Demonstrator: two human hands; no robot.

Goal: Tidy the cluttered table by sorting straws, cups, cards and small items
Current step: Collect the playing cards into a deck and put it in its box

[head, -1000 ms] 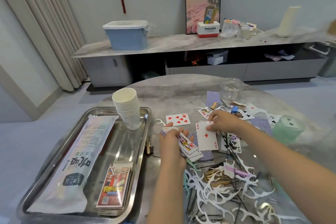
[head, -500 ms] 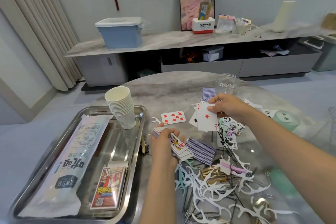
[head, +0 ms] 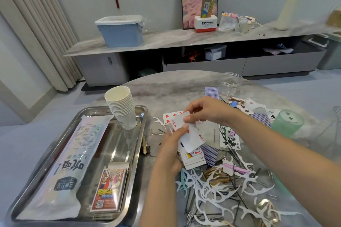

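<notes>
Left hand point(head: 170, 150) holds a fanned card stack point(head: 192, 155) above the counter point(head: 166, 88); right hand point(head: 206, 111) pinches the ace of diamonds point(head: 186, 132) onto it. Lower cards' faces mostly hidden.

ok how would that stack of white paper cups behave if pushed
The tall stack of white paper cups already leans, so it would probably tip. It looks light, and may slide easily on the smooth steel tray.
</notes>
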